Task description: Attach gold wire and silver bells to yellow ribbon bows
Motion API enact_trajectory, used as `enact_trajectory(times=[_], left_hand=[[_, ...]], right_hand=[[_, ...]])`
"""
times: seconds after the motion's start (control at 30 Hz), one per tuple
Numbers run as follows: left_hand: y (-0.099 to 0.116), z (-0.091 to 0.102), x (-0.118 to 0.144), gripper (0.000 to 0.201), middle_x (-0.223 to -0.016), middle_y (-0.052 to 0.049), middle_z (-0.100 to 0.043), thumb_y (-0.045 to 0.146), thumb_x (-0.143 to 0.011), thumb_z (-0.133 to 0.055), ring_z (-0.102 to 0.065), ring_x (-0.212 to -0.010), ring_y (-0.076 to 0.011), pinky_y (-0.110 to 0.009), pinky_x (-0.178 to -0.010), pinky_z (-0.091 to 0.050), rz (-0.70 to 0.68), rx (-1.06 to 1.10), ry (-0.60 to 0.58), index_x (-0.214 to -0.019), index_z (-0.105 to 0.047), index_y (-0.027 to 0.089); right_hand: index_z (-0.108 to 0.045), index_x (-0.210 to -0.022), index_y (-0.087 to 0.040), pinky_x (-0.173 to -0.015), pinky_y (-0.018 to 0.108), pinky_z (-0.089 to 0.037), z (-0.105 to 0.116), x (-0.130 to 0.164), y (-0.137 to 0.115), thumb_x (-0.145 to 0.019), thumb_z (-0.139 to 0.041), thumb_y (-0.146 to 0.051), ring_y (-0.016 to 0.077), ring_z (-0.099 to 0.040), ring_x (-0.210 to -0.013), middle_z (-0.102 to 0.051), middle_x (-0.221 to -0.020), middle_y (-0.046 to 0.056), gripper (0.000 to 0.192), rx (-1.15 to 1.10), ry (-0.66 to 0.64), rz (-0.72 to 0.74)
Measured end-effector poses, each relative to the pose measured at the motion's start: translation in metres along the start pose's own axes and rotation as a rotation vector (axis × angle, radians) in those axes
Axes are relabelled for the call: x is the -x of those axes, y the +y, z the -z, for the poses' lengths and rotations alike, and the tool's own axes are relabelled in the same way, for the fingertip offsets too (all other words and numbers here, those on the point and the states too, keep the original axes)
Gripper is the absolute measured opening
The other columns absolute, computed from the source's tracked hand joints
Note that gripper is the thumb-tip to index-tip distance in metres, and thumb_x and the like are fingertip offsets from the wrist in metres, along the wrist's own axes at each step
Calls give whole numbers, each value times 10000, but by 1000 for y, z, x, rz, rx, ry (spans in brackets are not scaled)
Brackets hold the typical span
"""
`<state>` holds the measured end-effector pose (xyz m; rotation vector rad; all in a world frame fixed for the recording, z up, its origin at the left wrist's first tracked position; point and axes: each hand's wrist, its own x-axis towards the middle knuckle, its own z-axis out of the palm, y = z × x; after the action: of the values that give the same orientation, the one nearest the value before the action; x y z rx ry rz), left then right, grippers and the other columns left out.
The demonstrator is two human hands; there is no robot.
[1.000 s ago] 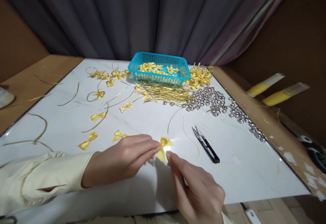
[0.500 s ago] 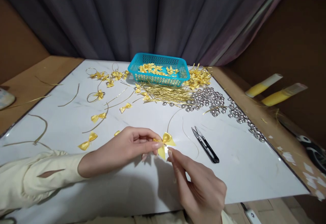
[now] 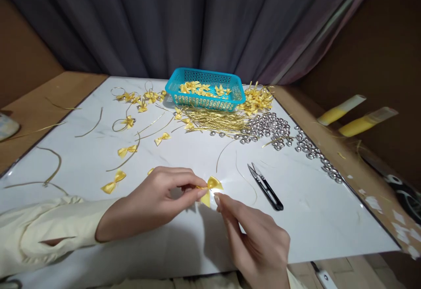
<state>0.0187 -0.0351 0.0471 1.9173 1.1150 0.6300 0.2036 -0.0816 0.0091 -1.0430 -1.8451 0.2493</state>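
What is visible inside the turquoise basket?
Yellow ribbon pieces lie in the turquoise basket, clustered at left with a smaller group at right. Its near wall partly covers the lowest ones, and anything beneath the cluster is hidden.

a dark curtain [image 3: 184, 21] hangs behind, with two part-yellow tubes [image 3: 362, 124] and paper scraps [image 3: 373, 203] at right.

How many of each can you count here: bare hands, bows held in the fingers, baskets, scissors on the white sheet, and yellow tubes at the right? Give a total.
Hands: 2, left hand and right hand
Held bow: 1
Basket: 1
Scissors on the white sheet: 1
Yellow tubes: 2
Total: 7
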Motion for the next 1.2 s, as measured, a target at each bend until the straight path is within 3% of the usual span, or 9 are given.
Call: enact_trajectory(times=[0.1,0.27,0.43,0.63,0.93,1.07,1.2], left_hand=[[-1,-2,0,167,-767,-14,-680,216,-867,-528,-597,-693,-114,-186,-634,-442,-39,-10,31,-852,-687,168],[0,-3,-4,146,-873,-24,-679,275,-848,-567,-614,-801,-141,-203,-697,-481,112,255,9,-869,-670,172],[3,-3,-3,160,-726,-16,-670,291,-869,-529,-614,-664,-129,-223,-626,-498,190,458,-44,-897,-602,152],[4,1,-3,170,-693,7,-624,323,-828,-593,-582,-640,-117,-212,-596,-468,223,414,10,-872,-634,164],[-1,4,-9,219,-808,-11,-631,367,-809,-611,-557,-716,-131,-230,-642,-439,294,453,-2,-873,-643,160],[-3,3,-12,161,-837,-4,-616,311,-834,-585,-567,-802,-132,-242,-749,-442,245,472,6,-857,-622,157],[-4,1,-13,129,-813,3,-602,277,-851,-556,-594,-777,-129,-260,-753,-461,256,521,-2,-865,-576,150]], right_hand=[[-631,-1020,-145,-627,203,-558,2,-1,-3,-795,-486,12,132,-680,-705,-718,-839,61,311,15,-3,-16],[-663,-990,-175,-611,186,-559,-1,-6,-5,-794,-503,5,122,-682,-650,-725,-821,34,311,22,56,-46],[-677,-989,-159,-547,157,-523,-3,-10,-3,-805,-526,-3,90,-641,-562,-700,-713,10,284,-37,37,-64],[-690,-992,-149,-474,173,-471,-4,-14,-2,-858,-506,-74,73,-528,-440,-620,-581,-8,239,-145,-46,-227],[-615,-1125,-130,-535,188,-504,-6,-16,5,-793,-323,11,100,-577,-564,-626,-667,30,464,-168,-123,-91],[-594,-1089,-122,-479,147,-472,-10,-14,5,-844,-374,-59,88,-577,-519,-612,-616,4,335,-119,-132,-196],[-611,-951,-152,-426,132,-439,-11,-15,5,-880,-415,-139,85,-569,-485,-609,-595,-8,209,-105,-150,-312]])
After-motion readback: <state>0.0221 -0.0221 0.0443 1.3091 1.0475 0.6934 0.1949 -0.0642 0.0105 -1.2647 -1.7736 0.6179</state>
